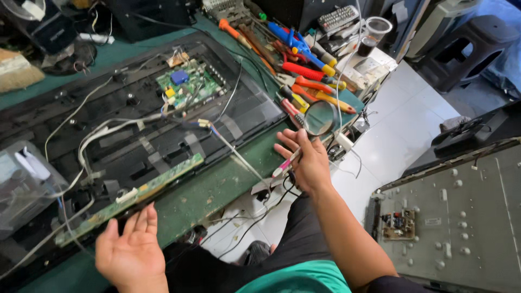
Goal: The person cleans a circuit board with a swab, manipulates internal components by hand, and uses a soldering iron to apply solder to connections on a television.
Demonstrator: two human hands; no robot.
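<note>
Inspecting stage: right hand (pixel 310 163) pinching pink-tipped slim probe (pixel 286 164) beside round black-framed magnifying glass (pixel 319 118); left hand (pixel 132 250) spread, palm up, at 6 o'clock below long green strip board (pixel 130 196). Next calling for precise tip placement.

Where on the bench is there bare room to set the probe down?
Bare green bench between the long strip board and the right hand. Crowded: the tool pile beyond the magnifier, and wires over the open panel.

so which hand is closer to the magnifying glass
Right. The right hand lies just below the magnifying glass, fingertips almost at its rim, with a pink-handled tool under the fingers. The left hand is far off, open-palmed by the long green circuit strip.
</note>
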